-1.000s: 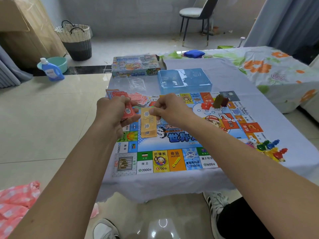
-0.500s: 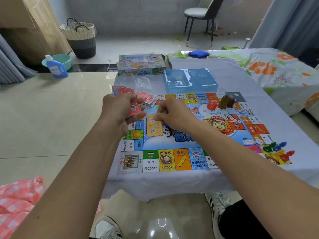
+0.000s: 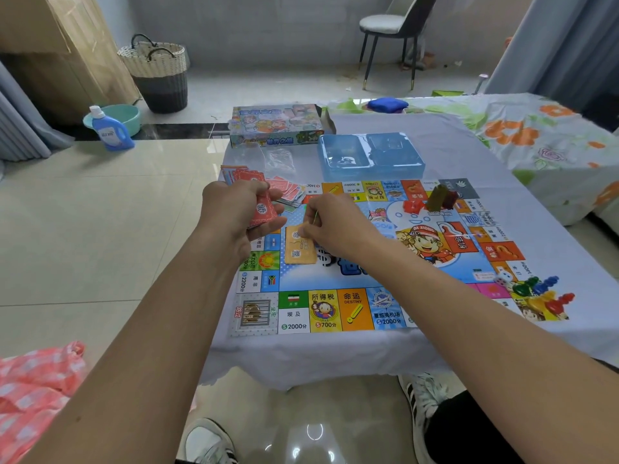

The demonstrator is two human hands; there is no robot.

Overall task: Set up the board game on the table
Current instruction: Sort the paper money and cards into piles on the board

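The colourful game board [image 3: 355, 309] lies flat on the white-clothed table [image 3: 445, 152]. My left hand [image 3: 234, 212] grips a stack of red cards [image 3: 266, 212] above the board's left edge. My right hand [image 3: 335, 226] pinches the top end of an orange card stack [image 3: 299, 251] that lies on the board's middle-left. Loose red cards [image 3: 288, 192] are spread at the board's far left corner. Red and dark house pieces [image 3: 432, 200] sit near the far side. Coloured pawns [image 3: 542, 293] and a die [image 3: 501, 281] sit at the right corner.
The game box [image 3: 278, 125] and a blue plastic tray [image 3: 370, 155] stand behind the board, with clear plastic bags [image 3: 268, 159] beside them. A flowered bed [image 3: 542, 135] is to the right. A detergent bottle [image 3: 110, 130], basket [image 3: 157, 72] and chair [image 3: 392, 31] are on the floor beyond.
My right hand has lowered the orange cards from the air onto the board's middle-left. My left hand keeps holding the red cards in about the same place.
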